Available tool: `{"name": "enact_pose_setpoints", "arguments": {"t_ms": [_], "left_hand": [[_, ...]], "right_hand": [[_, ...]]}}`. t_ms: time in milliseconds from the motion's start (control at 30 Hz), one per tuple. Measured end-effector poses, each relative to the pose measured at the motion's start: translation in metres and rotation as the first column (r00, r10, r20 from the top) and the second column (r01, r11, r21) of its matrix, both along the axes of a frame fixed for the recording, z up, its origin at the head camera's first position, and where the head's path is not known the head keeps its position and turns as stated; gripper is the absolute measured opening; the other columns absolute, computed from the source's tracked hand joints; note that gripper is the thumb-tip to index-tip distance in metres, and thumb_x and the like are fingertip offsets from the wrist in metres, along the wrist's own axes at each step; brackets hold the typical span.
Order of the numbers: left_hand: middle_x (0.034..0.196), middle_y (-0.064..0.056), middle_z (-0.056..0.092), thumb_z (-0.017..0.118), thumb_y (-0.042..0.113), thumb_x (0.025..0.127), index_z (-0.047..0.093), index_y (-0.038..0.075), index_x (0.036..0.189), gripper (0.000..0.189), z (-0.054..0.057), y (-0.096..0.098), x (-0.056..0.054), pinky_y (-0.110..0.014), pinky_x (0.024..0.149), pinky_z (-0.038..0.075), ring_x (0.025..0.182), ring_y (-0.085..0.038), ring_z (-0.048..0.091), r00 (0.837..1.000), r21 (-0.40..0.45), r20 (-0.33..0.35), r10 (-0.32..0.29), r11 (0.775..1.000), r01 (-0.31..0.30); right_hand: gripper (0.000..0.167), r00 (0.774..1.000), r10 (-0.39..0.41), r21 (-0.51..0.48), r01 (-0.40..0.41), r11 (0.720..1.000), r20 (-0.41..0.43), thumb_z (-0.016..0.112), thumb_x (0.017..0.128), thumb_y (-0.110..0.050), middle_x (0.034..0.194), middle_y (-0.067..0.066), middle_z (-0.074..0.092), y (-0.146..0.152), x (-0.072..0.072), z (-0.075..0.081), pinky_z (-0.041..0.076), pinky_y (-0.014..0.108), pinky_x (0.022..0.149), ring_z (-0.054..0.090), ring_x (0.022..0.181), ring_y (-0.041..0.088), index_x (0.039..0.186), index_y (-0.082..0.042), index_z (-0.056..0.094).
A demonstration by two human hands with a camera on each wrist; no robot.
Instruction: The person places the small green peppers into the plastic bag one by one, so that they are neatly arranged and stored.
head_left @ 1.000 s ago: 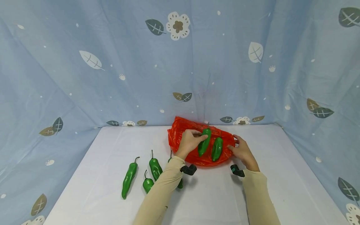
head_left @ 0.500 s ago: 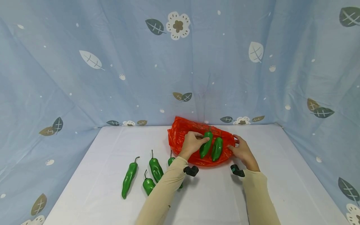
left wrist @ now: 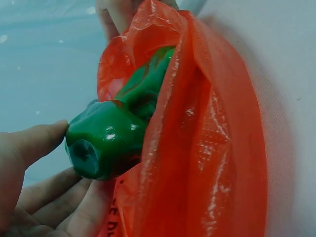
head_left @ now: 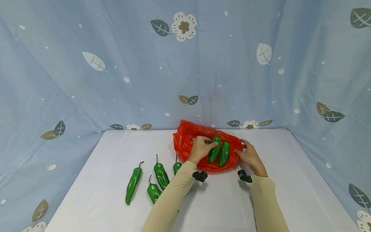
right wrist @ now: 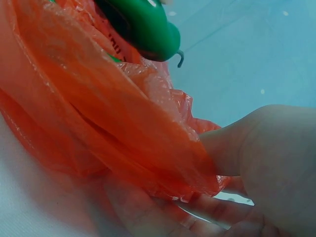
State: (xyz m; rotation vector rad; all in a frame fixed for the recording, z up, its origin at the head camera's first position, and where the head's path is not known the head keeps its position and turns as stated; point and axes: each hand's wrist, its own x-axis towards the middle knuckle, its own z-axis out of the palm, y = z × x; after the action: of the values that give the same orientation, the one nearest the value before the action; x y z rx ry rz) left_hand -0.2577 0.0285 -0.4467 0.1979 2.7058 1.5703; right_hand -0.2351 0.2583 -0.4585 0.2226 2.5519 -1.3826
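A green chili pepper (head_left: 214, 154) hangs over the red plastic bag (head_left: 181, 143), pinched between the thumb and fingers of my left hand (head_left: 200, 149). In the left wrist view, that pepper (left wrist: 106, 140) shows its blunt end at the bag's open mouth. Beside it a second green pepper (head_left: 224, 154) lies in the bag. At the bag's right edge, my right hand (head_left: 251, 157) pinches the plastic. The right wrist view has its thumb on top of the bag's rim (right wrist: 197, 148) and the fingers underneath, partly seen through the film.
Several more green peppers lie on the white table left of the bag, among them a long one (head_left: 133, 185) and a shorter one (head_left: 153, 192). My left sleeve (head_left: 174, 199) covers parts of some. A blue patterned curtain (head_left: 145, 80) hangs behind the table.
My left hand has carried its pepper right and slightly nearer to me, closer to the pepper in the bag. The right hand and the bag have stayed put.
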Motion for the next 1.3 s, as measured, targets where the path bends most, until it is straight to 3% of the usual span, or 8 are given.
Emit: {"name": "enact_pose_setpoints", "arguments": {"t_ms": [67, 133, 233, 633, 1033, 1300], "left_hand": [[0.1, -0.012, 0.08, 0.081, 0.028, 0.091, 0.079, 0.0, 0.108, 0.032, -0.001, 0.001, 0.0, -0.039, 0.092, 0.06, 0.083, -0.015, 0.073, 1.0, -0.002, 0.0, 0.003, 1.0, -0.003], [0.101, -0.012, 0.08, 0.081, 0.027, 0.091, 0.079, 0.0, 0.108, 0.033, -0.003, 0.001, -0.001, -0.03, 0.075, 0.062, 0.082, -0.015, 0.072, 1.0, -0.002, 0.006, 0.005, 1.0, -0.005], [0.101, -0.012, 0.08, 0.081, 0.027, 0.091, 0.079, 0.0, 0.109, 0.033, -0.005, 0.002, -0.001, -0.022, 0.07, 0.059, 0.081, -0.013, 0.071, 1.0, -0.01, 0.015, 0.013, 1.0, -0.013], [0.102, -0.014, 0.079, 0.081, 0.025, 0.091, 0.078, -0.002, 0.109, 0.033, -0.009, 0.007, 0.0, -0.023, 0.07, 0.059, 0.082, -0.015, 0.071, 1.0, -0.026, 0.012, 0.02, 0.999, -0.019], [0.102, -0.014, 0.079, 0.081, 0.026, 0.091, 0.078, -0.003, 0.11, 0.035, -0.013, 0.01, 0.001, -0.025, 0.072, 0.06, 0.084, -0.016, 0.072, 0.999, -0.044, 0.033, 0.029, 0.999, -0.027], [0.099, -0.014, 0.079, 0.082, 0.023, 0.09, 0.078, -0.003, 0.106, 0.031, -0.013, 0.011, 0.003, -0.025, 0.071, 0.059, 0.082, -0.015, 0.07, 1.0, -0.036, 0.017, 0.024, 0.999, -0.024]], "right_hand": [[0.075, 1.0, 0.002, -0.003, -0.002, 1.0, -0.002, 0.055, 0.104, -0.016, 0.161, 0.035, 0.028, 0.0, 0.0, 0.0, 0.057, 0.052, 0.102, 0.045, 0.137, 0.05, 0.164, 0.0, 0.014], [0.075, 1.0, 0.002, -0.004, -0.002, 1.0, -0.003, 0.055, 0.104, -0.016, 0.161, 0.035, 0.029, 0.0, 0.0, 0.0, 0.06, 0.048, 0.097, 0.048, 0.134, 0.049, 0.164, 0.0, 0.014], [0.074, 1.0, 0.002, -0.002, -0.002, 1.0, -0.003, 0.055, 0.104, -0.016, 0.161, 0.035, 0.029, 0.0, 0.0, 0.0, 0.06, 0.048, 0.097, 0.048, 0.134, 0.049, 0.164, 0.0, 0.015], [0.073, 1.0, -0.005, -0.006, 0.005, 1.0, -0.012, 0.055, 0.104, -0.015, 0.16, 0.035, 0.03, -0.001, -0.001, -0.004, 0.052, 0.056, 0.107, 0.043, 0.139, 0.051, 0.164, 0.0, 0.016], [0.073, 1.0, -0.016, -0.029, 0.015, 0.999, -0.013, 0.055, 0.104, -0.013, 0.161, 0.034, 0.03, -0.001, -0.002, -0.006, 0.053, 0.054, 0.104, 0.044, 0.139, 0.05, 0.164, -0.001, 0.016], [0.072, 1.0, -0.012, -0.006, 0.011, 1.0, -0.027, 0.055, 0.103, -0.014, 0.161, 0.034, 0.03, 0.001, -0.002, -0.005, 0.048, 0.057, 0.109, 0.04, 0.143, 0.051, 0.163, 0.0, 0.018]]}}
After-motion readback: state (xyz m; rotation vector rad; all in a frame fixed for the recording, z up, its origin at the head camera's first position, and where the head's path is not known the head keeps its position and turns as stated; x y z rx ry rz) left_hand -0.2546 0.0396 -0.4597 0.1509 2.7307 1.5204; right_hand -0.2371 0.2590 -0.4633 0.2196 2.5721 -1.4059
